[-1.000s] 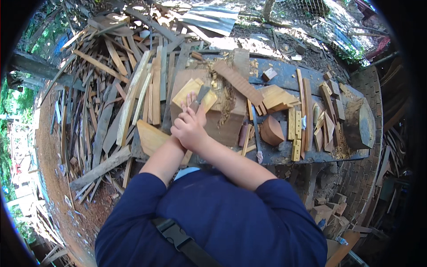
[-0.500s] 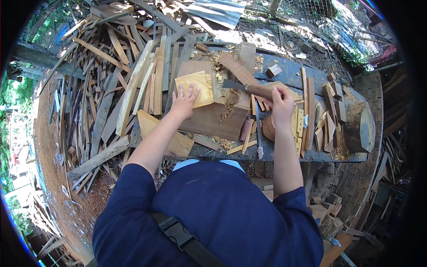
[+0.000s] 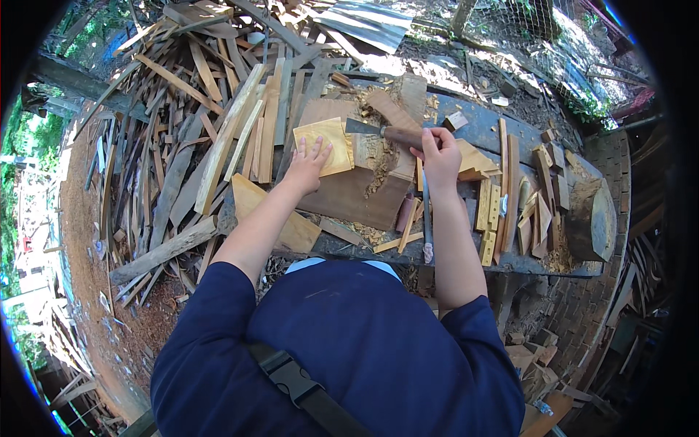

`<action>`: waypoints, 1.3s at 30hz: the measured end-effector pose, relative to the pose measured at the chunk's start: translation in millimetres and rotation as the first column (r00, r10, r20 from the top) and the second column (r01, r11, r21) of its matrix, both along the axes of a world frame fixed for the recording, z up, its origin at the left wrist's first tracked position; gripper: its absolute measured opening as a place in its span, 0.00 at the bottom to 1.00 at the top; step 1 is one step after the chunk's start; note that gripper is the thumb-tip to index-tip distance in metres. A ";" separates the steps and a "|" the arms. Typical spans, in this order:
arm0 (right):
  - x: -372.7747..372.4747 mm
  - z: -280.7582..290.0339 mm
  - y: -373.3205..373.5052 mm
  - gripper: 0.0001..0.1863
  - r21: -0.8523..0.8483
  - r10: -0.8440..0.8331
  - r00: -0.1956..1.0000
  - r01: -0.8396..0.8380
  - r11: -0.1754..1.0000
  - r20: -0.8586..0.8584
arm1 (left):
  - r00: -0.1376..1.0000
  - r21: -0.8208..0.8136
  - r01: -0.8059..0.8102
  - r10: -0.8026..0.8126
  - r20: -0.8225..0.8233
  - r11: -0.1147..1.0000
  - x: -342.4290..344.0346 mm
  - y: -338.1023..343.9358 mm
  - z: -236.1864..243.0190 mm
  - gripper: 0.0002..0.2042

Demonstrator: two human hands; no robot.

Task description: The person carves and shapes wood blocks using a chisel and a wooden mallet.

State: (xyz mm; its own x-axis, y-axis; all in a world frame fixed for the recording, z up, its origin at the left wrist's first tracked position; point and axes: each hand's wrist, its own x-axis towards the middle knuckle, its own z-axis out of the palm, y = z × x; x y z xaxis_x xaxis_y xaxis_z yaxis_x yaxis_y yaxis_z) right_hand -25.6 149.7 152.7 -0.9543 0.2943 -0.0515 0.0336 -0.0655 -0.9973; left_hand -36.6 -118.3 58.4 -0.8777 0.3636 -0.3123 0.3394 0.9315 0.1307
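Note:
My left hand lies flat with fingers spread on a pale yellow square board, whose right edge looks ragged. That board rests on a larger brown wooden block. In my right hand is a chisel, gripped by its thick wooden handle. Its dark, wide blade points left and is close to the board's right edge; whether it touches cannot be made out. Wood chips are scattered over the block just below the blade. A brown flat wooden piece lies behind the chisel.
A dark workbench carries several wood strips and yellow notched pieces to the right. A log section stands at its right end. A big pile of planks fills the left. One triangular board lies under my left forearm.
My right hand has moved left with the chisel, bringing the blade nearer the yellow board. My left hand stays on the board. The whole view has shifted slightly.

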 end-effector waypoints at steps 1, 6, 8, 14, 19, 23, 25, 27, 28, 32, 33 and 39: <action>-4.1 1.3 -3.8 0.07 0.065 0.026 1.000 -0.026 0.998 0.000 | 1.000 -0.007 0.007 -0.007 -0.010 1.000 -0.2 -0.6 -0.7 0.42; -6.0 10.2 -11.2 0.07 0.190 0.095 0.995 -0.095 0.977 0.008 | 0.999 0.072 -0.036 0.036 0.009 0.997 3.0 -9.1 -2.3 0.45; -2.9 8.1 -14.4 0.07 0.235 0.127 0.992 -0.122 0.964 -0.007 | 0.997 0.132 -0.079 0.082 -0.013 0.988 9.0 -14.8 -8.8 0.46; 2.1 0.7 -15.2 0.09 0.504 0.090 0.981 0.008 0.864 -0.170 | 0.927 0.568 -0.333 0.371 0.051 0.753 25.3 -18.8 -35.5 0.45; 11.8 21.9 8.7 0.09 0.089 -0.053 0.992 0.064 0.994 -0.112 | 0.750 0.762 -0.574 0.565 0.344 0.298 15.9 -31.2 -70.9 0.42; 23.9 -24.0 38.6 0.08 -0.390 -0.214 0.977 0.195 0.900 -0.005 | 0.536 0.596 -0.801 0.379 0.755 -0.054 26.9 -22.1 -27.1 0.28; 30.7 -53.1 22.1 0.07 -0.547 -0.161 0.983 0.180 0.818 0.083 | 0.484 0.532 -0.835 0.273 0.831 -0.141 28.9 -25.8 -32.9 0.26; 33.7 -94.7 2.9 0.09 -0.667 -0.143 0.981 0.195 0.719 0.132 | 0.428 0.453 -0.866 0.156 0.890 -0.212 27.5 -19.9 -36.0 0.23; 35.0 -107.6 -11.4 0.10 -0.649 -0.191 0.968 0.249 0.719 0.160 | 0.412 0.438 -0.861 0.152 0.898 -0.259 28.5 -16.7 -36.2 0.22; 51.8 -148.4 -16.5 0.27 0.862 -0.068 0.997 0.061 0.504 -0.031 | 0.394 0.448 -0.858 0.239 0.887 -0.250 22.8 -7.1 -32.5 0.19; 55.7 -145.0 -11.2 0.27 0.858 -0.073 0.997 0.060 0.511 -0.026 | 0.391 0.446 -0.862 0.244 0.887 -0.242 19.7 -8.5 -33.6 0.19; 96.3 -124.3 65.0 0.15 0.713 -0.110 0.896 -0.262 0.651 0.430 | 0.381 0.439 -0.836 0.226 0.896 -0.329 17.4 -20.3 -34.8 0.16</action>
State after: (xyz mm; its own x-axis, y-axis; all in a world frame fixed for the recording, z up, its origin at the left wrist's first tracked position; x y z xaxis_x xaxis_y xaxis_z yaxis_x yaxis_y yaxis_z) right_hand 70.7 214.6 28.3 -0.9141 0.3349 -0.2288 0.4040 0.7028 -0.5855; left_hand -19.2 -138.5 23.6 -0.7618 -0.0321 -0.6470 -0.5978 -0.3499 0.7213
